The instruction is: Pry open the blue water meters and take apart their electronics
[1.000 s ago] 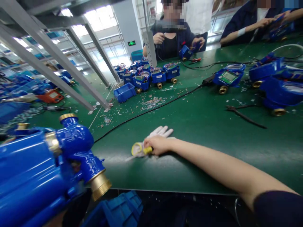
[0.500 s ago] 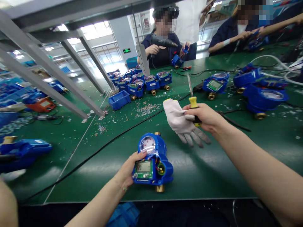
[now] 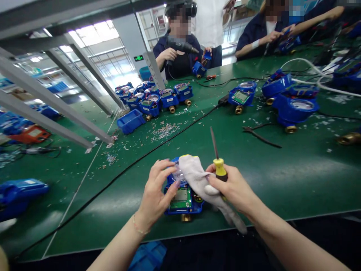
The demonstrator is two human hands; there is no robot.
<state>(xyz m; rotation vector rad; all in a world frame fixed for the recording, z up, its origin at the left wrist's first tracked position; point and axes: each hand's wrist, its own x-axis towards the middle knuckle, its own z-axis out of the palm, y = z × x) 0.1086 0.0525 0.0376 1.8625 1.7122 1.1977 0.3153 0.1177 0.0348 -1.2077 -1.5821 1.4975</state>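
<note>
My right grip (image 3: 229, 184) is closed on two things at once, pinching a yellow-and-black screwdriver (image 3: 219, 167) by its handle with a white glove (image 3: 194, 175) bunched against it. The blade stands up and leans slightly toward the left of the frame; I judge it best kept that way, clear of my other fingers and of any clear cover. My left grip (image 3: 156, 192) is spread, fingers arched over the blue meter (image 3: 182, 199) at the lower centre of the frame; whether the fingertips press on it I cannot tell.

The glove drapes across the meter's right side, hiding part of the round dial and the wiring beside the green board. Good handling here, I think, means lifting the cloth rather than dragging it, so no wire snags, and steadying the meter by its casing instead of its display.

The meter rests on the green counter (image 3: 113, 210), near the front edge. Dark pliers (image 3: 265, 139) lie right of centre, and a small blue bin (image 3: 131, 122) sits upper left, beside scattered scraps (image 3: 166, 130).
</note>
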